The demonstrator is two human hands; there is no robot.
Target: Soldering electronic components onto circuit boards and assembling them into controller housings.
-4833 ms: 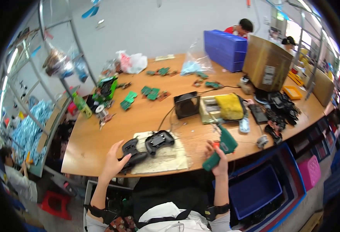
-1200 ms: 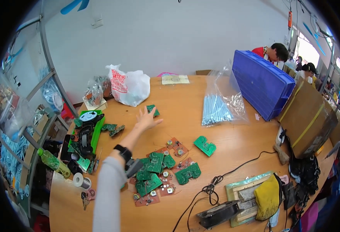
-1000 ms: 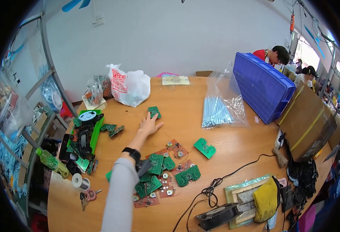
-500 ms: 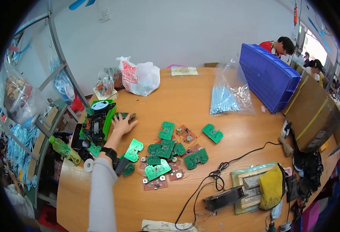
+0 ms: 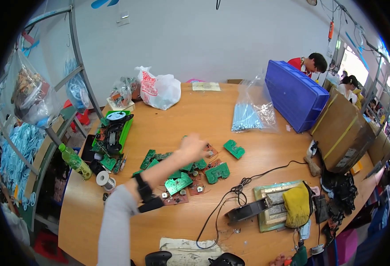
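Left hand [image 5: 191, 146] over green circuit boards [image 5: 179, 182]

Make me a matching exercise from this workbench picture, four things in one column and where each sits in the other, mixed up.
Things:
1. blue crate
2. green bottle
3. white plastic bag
4. yellow cloth

Places:
A. near the table's left edge, beside a spool of wire
B. far middle of the table, close to the wall
C. on the tray at the near right, next to the black cable
D. far right of the table, leaning against a cardboard box

Pairs: 1-D, 2-A, 3-B, 4-C
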